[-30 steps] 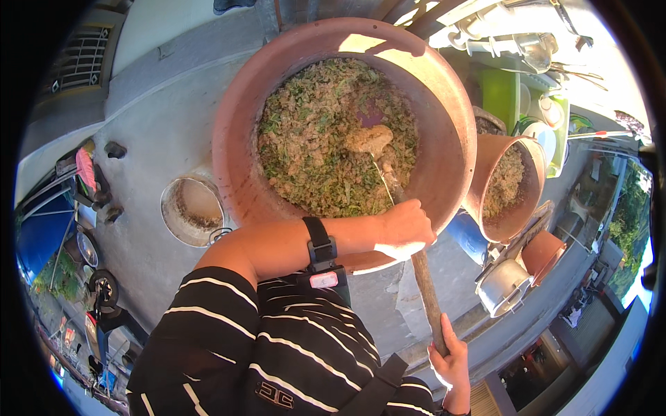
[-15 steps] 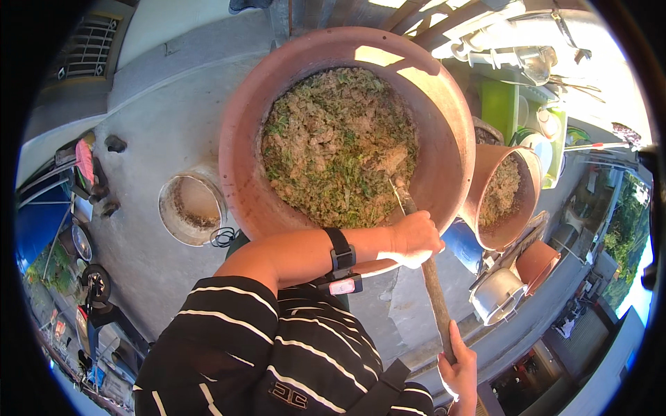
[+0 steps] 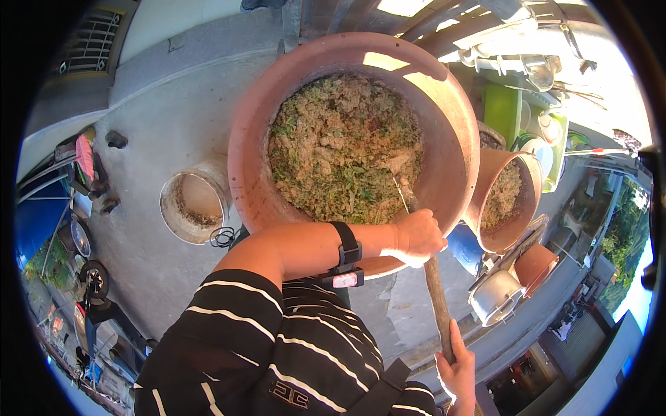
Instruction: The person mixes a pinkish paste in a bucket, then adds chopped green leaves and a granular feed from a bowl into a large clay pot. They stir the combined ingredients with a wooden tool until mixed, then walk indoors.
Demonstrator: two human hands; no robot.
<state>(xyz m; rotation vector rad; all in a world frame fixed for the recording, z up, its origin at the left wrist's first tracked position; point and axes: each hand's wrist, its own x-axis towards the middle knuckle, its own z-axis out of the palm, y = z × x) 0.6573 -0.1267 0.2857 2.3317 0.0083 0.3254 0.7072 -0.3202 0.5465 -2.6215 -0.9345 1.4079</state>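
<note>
A wide reddish-brown tub (image 3: pixel 250 159) holds a coarse mix (image 3: pixel 340 139) of brown crumbly matter and chopped green leaves. Into its near right part slants a long wooden-handled tool (image 3: pixel 437 298), its head sunk in the mix so that its kind is hidden. My left hand (image 3: pixel 418 236) is closed round the handle over the tub's near right rim, with the forearm crossing from the left and a black strap on the wrist. Lower down, near the handle's end, my right hand (image 3: pixel 456 364) grips the same shaft, thumb lying along it.
Left of the tub stands a pale bucket (image 3: pixel 194 201) with residue inside. To the right is a tilted brown bucket (image 3: pixel 506 201) with similar mix, above a metal pot (image 3: pixel 497 297) and a smaller brown tub (image 3: pixel 536 265). A green crate (image 3: pixel 503 114) stands farther back.
The mix has been turned over: more brown matter now covers its top and far right, and the green patches have shifted. Both hands keep their grip, nearly in place.
</note>
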